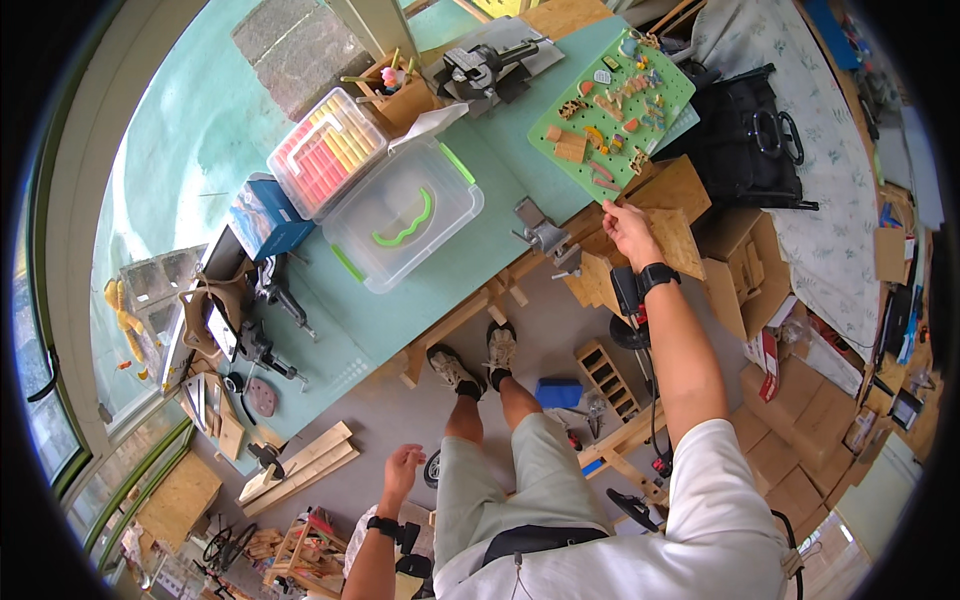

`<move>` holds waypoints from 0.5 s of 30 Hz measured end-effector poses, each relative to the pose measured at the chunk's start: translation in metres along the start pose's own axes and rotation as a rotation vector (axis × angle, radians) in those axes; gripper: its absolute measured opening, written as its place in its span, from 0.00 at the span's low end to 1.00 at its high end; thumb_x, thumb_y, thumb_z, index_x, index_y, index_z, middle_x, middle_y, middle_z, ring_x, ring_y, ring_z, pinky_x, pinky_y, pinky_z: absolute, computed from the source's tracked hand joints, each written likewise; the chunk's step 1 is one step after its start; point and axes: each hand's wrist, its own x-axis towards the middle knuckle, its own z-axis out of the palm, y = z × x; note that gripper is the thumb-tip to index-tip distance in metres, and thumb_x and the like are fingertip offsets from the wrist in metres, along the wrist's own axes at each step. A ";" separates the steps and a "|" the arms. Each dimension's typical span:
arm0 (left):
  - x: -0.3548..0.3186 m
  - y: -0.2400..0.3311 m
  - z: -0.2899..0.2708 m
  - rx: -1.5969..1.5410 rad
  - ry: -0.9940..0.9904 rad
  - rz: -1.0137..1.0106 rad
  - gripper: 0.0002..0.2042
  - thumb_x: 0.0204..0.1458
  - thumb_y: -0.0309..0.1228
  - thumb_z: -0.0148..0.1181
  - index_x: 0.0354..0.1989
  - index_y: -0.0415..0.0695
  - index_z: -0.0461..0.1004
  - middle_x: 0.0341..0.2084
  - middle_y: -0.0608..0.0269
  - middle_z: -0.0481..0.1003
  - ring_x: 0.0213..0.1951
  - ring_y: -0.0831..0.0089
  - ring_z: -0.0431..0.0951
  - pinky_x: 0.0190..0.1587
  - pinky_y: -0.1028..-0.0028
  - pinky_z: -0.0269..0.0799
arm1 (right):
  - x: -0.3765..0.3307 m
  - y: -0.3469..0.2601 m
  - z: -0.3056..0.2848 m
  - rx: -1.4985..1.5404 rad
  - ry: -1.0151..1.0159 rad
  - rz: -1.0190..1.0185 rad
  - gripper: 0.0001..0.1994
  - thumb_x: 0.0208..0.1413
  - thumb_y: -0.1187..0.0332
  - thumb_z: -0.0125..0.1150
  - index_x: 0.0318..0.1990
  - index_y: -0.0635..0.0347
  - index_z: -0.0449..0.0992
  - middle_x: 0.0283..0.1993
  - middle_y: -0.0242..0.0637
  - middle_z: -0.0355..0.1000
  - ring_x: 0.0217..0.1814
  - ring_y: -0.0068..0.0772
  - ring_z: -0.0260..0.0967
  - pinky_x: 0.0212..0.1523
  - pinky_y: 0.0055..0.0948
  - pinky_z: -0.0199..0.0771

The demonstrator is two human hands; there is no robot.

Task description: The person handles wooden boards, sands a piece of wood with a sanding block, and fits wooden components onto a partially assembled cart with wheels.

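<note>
My right hand (630, 234) is stretched out to the bench's right end, its fingers closed on the near corner of a light green perforated board (672, 92). Small painted and wooden figures (632, 90) lie scattered over that board, along with a small wooden block (571, 146). Low at my left side, my left hand (404, 468) hangs in the air near my thigh. Its fingers are loosely apart and hold nothing. A bench vise (541, 232) is fixed to the bench edge, left of my right hand.
On the green bench (375, 325) stand a clear box with green latches (440, 205), a case of pink and yellow sticks (325, 150) and a blue box (268, 218). More clamps (280, 295) line its left end. Right are a black bag (740, 130) and an open carton (745, 265).
</note>
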 end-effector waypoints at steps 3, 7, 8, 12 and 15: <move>0.006 -0.009 0.002 0.025 -0.031 0.010 0.13 0.64 0.30 0.51 0.46 0.32 0.77 0.32 0.55 0.82 0.37 0.70 0.83 0.43 0.72 0.78 | 0.009 0.003 -0.006 0.001 -0.088 -0.007 0.07 0.58 0.72 0.68 0.36 0.57 0.73 0.29 0.28 0.71 0.29 0.21 0.69 0.34 0.23 0.75; 0.007 -0.020 -0.005 -0.082 -0.034 0.029 0.13 0.63 0.29 0.51 0.46 0.32 0.77 0.32 0.56 0.82 0.37 0.70 0.82 0.44 0.72 0.78 | 0.018 0.007 -0.003 0.250 -0.076 0.011 0.03 0.60 0.76 0.59 0.38 0.60 0.72 0.39 0.36 0.71 0.42 0.32 0.71 0.48 0.32 0.77; 0.008 -0.023 -0.007 -0.100 -0.022 0.025 0.13 0.63 0.29 0.51 0.46 0.32 0.77 0.32 0.56 0.81 0.37 0.70 0.82 0.44 0.72 0.78 | 0.021 0.004 -0.001 0.305 -0.098 0.011 0.03 0.61 0.76 0.56 0.41 0.62 0.71 0.45 0.39 0.71 0.49 0.36 0.71 0.55 0.36 0.76; 0.013 -0.002 -0.011 -0.020 -0.042 0.024 0.13 0.63 0.29 0.51 0.46 0.32 0.77 0.32 0.56 0.81 0.37 0.70 0.82 0.45 0.73 0.78 | 0.040 -0.015 -0.030 0.181 -0.183 -0.064 0.03 0.59 0.78 0.51 0.39 0.61 0.69 0.44 0.40 0.71 0.49 0.39 0.73 0.56 0.43 0.78; 0.009 0.014 -0.006 -0.058 0.014 0.037 0.13 0.63 0.29 0.51 0.45 0.32 0.77 0.32 0.56 0.81 0.37 0.70 0.82 0.44 0.73 0.77 | 0.034 -0.034 -0.026 0.212 -0.071 -0.114 0.13 0.61 0.72 0.53 0.52 0.63 0.67 0.54 0.44 0.70 0.58 0.45 0.70 0.63 0.49 0.72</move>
